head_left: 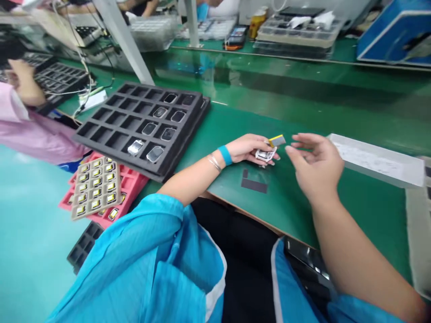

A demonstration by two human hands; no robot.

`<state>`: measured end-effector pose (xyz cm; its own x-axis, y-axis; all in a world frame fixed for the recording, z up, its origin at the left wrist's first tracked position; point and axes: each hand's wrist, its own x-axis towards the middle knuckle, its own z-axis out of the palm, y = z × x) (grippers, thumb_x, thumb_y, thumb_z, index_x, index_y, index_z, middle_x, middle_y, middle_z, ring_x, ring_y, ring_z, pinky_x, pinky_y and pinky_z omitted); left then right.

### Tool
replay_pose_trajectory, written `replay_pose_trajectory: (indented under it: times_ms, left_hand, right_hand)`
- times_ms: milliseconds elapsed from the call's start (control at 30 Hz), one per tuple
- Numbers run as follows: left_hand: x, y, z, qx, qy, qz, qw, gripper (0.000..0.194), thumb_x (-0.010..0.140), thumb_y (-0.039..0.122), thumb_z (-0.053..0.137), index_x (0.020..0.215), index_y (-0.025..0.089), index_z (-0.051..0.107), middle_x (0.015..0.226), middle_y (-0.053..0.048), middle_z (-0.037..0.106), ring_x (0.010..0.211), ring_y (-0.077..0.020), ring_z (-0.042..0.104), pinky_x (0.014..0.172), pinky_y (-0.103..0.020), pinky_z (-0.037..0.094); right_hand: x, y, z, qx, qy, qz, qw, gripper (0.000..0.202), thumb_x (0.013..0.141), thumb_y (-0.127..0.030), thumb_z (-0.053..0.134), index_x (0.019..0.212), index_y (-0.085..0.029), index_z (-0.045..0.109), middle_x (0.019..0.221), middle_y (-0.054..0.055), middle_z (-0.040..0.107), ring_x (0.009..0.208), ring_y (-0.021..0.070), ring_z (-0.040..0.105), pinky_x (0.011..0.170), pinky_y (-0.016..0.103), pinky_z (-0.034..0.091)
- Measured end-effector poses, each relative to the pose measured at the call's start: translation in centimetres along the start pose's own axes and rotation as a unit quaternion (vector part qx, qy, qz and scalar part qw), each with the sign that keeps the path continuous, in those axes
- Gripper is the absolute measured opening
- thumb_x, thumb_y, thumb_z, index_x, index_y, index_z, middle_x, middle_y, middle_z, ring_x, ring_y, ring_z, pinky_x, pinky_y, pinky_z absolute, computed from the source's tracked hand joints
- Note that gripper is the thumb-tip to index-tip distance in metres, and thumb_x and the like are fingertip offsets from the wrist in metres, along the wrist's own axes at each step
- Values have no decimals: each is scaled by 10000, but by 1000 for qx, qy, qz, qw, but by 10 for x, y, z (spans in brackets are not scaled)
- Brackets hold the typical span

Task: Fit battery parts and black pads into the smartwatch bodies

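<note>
My left hand (pixel 247 149) rests on the green bench mat (pixel 303 112) and grips a small silvery part (pixel 265 155) plus a little yellow-and-grey block (pixel 276 141) at its fingertips. My right hand (pixel 314 163) hovers just right of that block with fingers spread and nothing in it. A dark strip (pixel 253 184) lies on the mat below my left hand.
A black foam tray (pixel 107 141) with several silvery parts sits to the left. Below it, a pink tray (pixel 133 186) carries a beige tray (pixel 96 186) of small yellow pieces. A white flat tray (pixel 380 161) lies right. A person in pink (pixel 30 130) works at far left.
</note>
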<state>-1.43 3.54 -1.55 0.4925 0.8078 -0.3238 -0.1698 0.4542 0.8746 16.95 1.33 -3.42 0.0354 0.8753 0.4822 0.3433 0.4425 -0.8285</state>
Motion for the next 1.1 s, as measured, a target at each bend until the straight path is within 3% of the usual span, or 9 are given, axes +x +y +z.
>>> replay_pose_trajectory:
  times_ms: [100, 200, 267, 333, 533, 833, 1000, 1100]
  left_hand:
    - [-2, 6, -10, -23, 58, 20, 998, 50, 834, 75, 580, 826, 93, 626, 778, -100, 747, 706, -156, 720, 825, -354, 588]
    - [-2, 9, -18, -39, 72, 16, 996, 66, 804, 58, 586, 824, 78, 647, 774, -97, 743, 752, -166, 722, 907, -415, 570]
    - [-1, 10, -21, -33, 50, -6, 998, 72, 780, 66, 619, 836, 75, 663, 807, -109, 747, 781, -187, 726, 935, -466, 558]
    - [-3, 13, -22, -14, 21, -28, 999, 76, 759, 71, 651, 831, 77, 674, 818, -117, 746, 791, -204, 728, 951, -504, 546]
    - [-10, 17, -21, 39, 4, -43, 998, 89, 717, 85, 722, 794, 94, 679, 805, -115, 741, 830, -230, 729, 991, -553, 511]
    - [-3, 13, -28, 13, 17, -54, 998, 93, 727, 104, 710, 813, 95, 676, 817, -107, 740, 893, -221, 718, 1048, -551, 472]
    - [-5, 15, -24, 16, 36, -66, 997, 82, 739, 98, 684, 819, 100, 669, 808, -94, 741, 845, -192, 711, 1043, -540, 486]
    - [-5, 15, -22, 22, 49, -63, 997, 46, 739, 81, 670, 773, 110, 660, 759, -75, 733, 770, -165, 703, 1009, -508, 523]
  right_hand:
    - [-4, -6, -1, -43, -15, 21, 999, 140, 798, -346, 692, 838, -213, 711, 834, 38, 720, 741, 179, 667, 695, 336, 545]
    - [-11, -14, -1, -79, -155, -6, 985, 78, 791, -274, 699, 753, -209, 720, 818, 26, 714, 750, 171, 655, 704, 317, 529]
    - [-15, -15, 3, -99, -251, -10, 963, 36, 774, -215, 719, 741, -212, 733, 855, 28, 721, 787, 176, 657, 736, 320, 527]
    - [-19, -16, 7, -119, -308, -10, 944, 41, 772, -181, 727, 765, -217, 746, 878, 30, 720, 830, 191, 660, 794, 344, 525]
    - [-31, -19, 23, -201, -296, -35, 933, 84, 784, -166, 751, 856, -208, 763, 1007, 78, 701, 1019, 267, 625, 972, 459, 469]
    - [-31, -18, 32, -206, -297, 11, 932, 83, 836, -164, 688, 760, -197, 692, 952, 65, 637, 997, 247, 586, 970, 443, 451]
    - [-37, -18, 33, -233, -329, -31, 915, 79, 891, -144, 578, 833, -193, 600, 1058, 106, 592, 1056, 275, 510, 983, 463, 425]
    - [-37, -22, 25, -185, -347, -78, 916, 86, 921, -167, 530, 848, -210, 548, 1062, 97, 579, 1047, 258, 503, 981, 454, 421]
